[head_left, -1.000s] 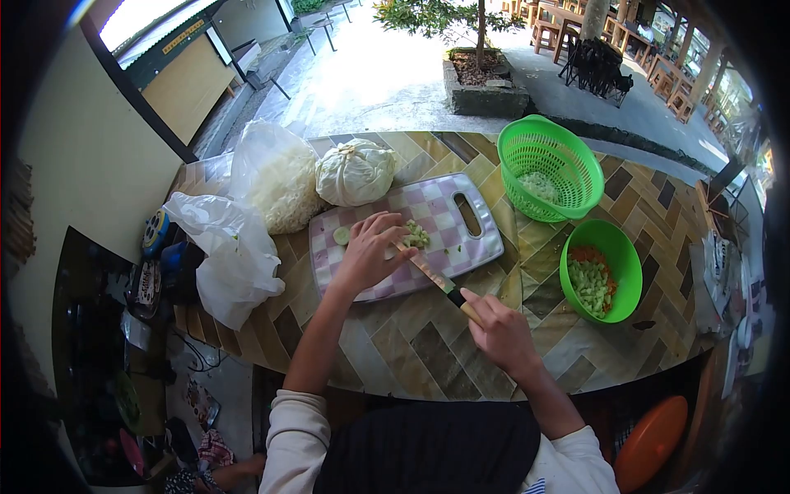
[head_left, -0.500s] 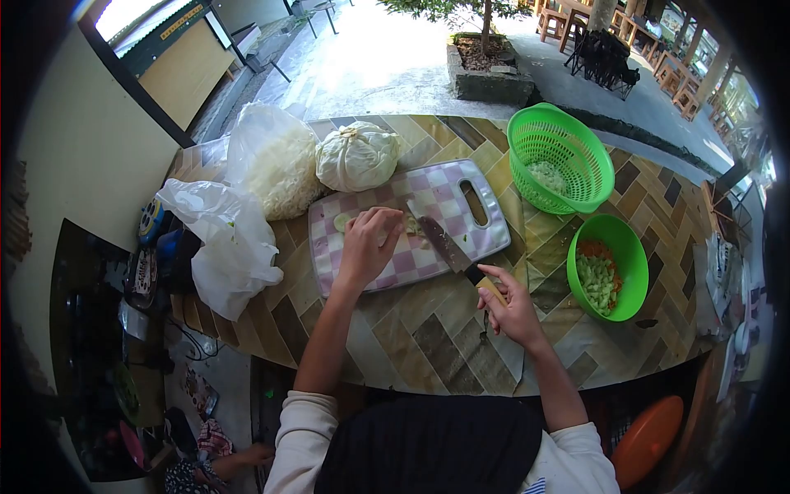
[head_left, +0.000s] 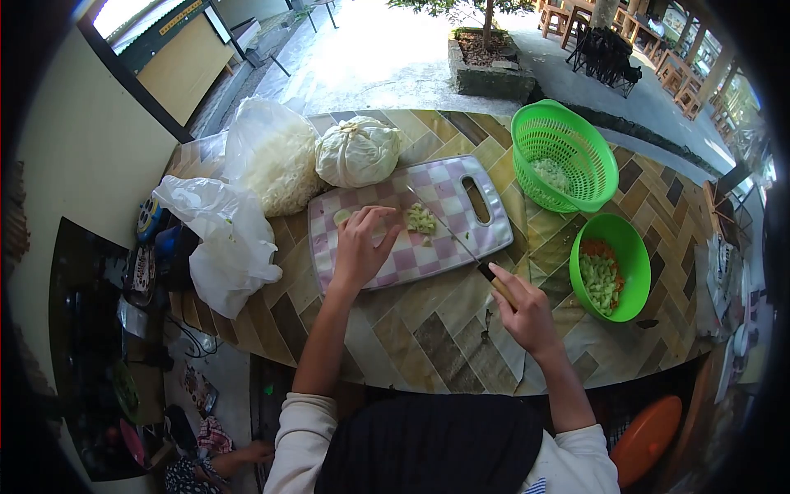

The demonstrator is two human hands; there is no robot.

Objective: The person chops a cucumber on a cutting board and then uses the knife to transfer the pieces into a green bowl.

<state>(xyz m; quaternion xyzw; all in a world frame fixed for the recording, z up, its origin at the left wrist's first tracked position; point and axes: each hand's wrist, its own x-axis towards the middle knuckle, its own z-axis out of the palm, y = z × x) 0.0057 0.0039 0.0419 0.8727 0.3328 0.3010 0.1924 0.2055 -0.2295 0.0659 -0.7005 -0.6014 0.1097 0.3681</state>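
Note:
A pink-and-white checked cutting board (head_left: 444, 247) lies on the tiled counter. My left hand (head_left: 362, 247) rests on the board, fingers curled over a cucumber piece, with one slice (head_left: 341, 216) beside it. A small pile of chopped green cucumber (head_left: 421, 219) sits just right of that hand. My right hand (head_left: 522, 317) grips the wooden handle of a knife (head_left: 461, 243), whose blade angles up-left over the board to the pile.
A green colander (head_left: 568, 152) with chopped bits and a green bowl (head_left: 613, 267) of chopped vegetables stand at the right. A wrapped cabbage (head_left: 358, 151), a bag of shredded white food (head_left: 276, 169) and a white plastic bag (head_left: 222, 239) lie at the left.
The knife went from flat under my left hand to lifted and swung right. The chopped pile now lies uncovered, and my right hand has moved right.

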